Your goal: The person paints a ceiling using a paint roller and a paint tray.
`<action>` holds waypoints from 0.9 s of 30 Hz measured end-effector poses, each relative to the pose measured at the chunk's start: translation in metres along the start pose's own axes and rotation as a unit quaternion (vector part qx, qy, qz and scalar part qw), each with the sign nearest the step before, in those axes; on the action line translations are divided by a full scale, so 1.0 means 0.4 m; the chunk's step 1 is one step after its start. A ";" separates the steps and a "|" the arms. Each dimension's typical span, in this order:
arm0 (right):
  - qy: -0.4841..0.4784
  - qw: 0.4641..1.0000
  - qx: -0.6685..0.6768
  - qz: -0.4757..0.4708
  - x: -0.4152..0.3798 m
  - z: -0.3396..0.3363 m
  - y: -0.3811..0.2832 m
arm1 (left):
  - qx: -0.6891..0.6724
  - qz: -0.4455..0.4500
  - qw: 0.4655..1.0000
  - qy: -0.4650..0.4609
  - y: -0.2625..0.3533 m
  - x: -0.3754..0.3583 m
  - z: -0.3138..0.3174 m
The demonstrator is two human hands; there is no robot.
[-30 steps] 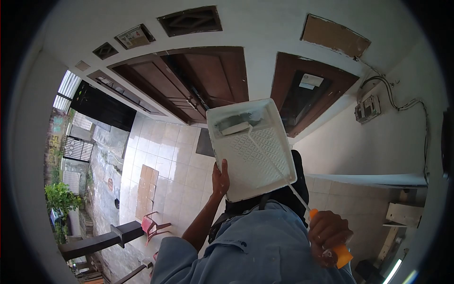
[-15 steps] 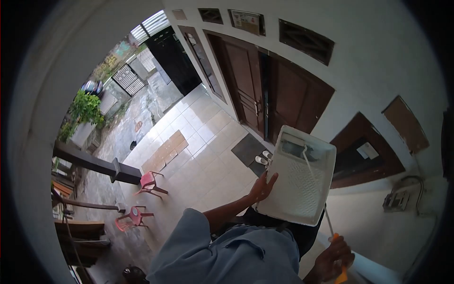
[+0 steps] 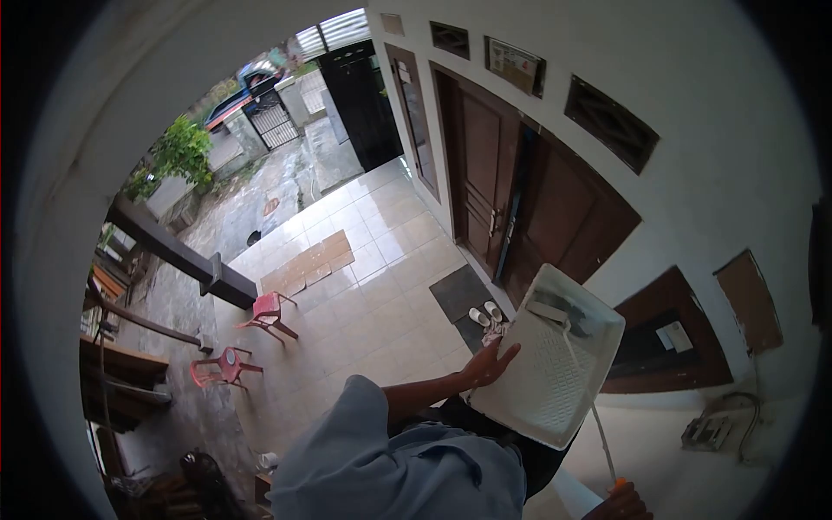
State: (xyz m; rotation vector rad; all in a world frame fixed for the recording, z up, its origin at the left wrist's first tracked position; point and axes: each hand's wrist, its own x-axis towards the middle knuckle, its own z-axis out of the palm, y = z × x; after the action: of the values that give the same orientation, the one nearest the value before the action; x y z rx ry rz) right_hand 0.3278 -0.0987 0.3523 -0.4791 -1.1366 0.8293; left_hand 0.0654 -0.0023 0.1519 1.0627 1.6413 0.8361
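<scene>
My left hand [image 3: 490,366] is closed on the left edge of a whitish paint tray [image 3: 529,394], its thumb over the rim and its other fingers mostly hidden. The tray is tilted, with a textured ramp and grey wet-looking paint at its far end. At the lower right my right hand [image 3: 626,503] is wrapped round the orange handle of a paint roller [image 3: 604,440], partly cut off by the frame. The roller's thin rod runs up to the tray, and its bent end and pale head lie over the far part. A crumpled pale cloth [image 3: 496,332] shows by my left fingers.
Brown double doors [image 3: 490,165] stand ahead, with white shoes [image 3: 485,314] on a dark mat [image 3: 451,295]. Two red stools [image 3: 271,310] and flattened cardboard [image 3: 308,263] are on the left. An electric box [image 3: 706,432] with loose cable is on the right wall.
The view has shifted. The tray is tilted more and sits slightly lower, still in my left hand. My right hand has dropped toward the bottom edge. A blue and red vehicle now shows beyond the gate.
</scene>
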 end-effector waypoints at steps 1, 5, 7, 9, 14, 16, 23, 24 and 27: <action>0.032 0.999 -0.008 0.003 0.000 0.005 0.006 | 0.002 -0.014 1.000 -0.005 0.007 -0.002 -0.005; -0.092 0.996 0.000 -0.008 -0.023 -0.075 0.047 | 0.000 -0.022 1.000 -0.006 -0.026 0.017 0.008; -0.101 0.995 0.003 0.008 -0.015 -0.121 0.033 | 0.002 -0.011 1.000 0.002 -0.041 0.023 0.012; 0.014 1.000 -0.012 0.004 -0.033 -0.129 0.021 | 0.009 -0.006 1.000 0.005 -0.041 0.022 0.014; -0.061 0.995 -0.069 -0.044 -0.048 -0.065 0.065 | 0.018 -0.012 1.000 0.015 -0.064 0.038 0.021; -0.026 0.993 -0.116 -0.025 -0.033 -0.090 0.054 | 0.014 -0.021 1.000 0.011 -0.060 0.032 0.019; 0.037 0.917 -0.377 0.126 0.031 -0.237 -0.091 | 0.021 -0.041 0.999 0.010 -0.031 0.020 0.006; 0.045 0.911 -0.366 0.185 0.016 -0.286 -0.121 | 0.022 -0.044 0.999 0.011 -0.028 0.022 0.007; 0.064 0.890 -0.352 0.282 -0.054 -0.410 -0.183 | -0.004 -0.024 1.000 0.009 -0.037 0.025 0.009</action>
State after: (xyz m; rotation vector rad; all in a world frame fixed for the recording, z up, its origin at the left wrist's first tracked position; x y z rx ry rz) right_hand 0.5002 -0.1495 0.3309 -1.5051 -1.1709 0.8387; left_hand 0.0637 0.0014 0.1343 1.0094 1.6708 0.8236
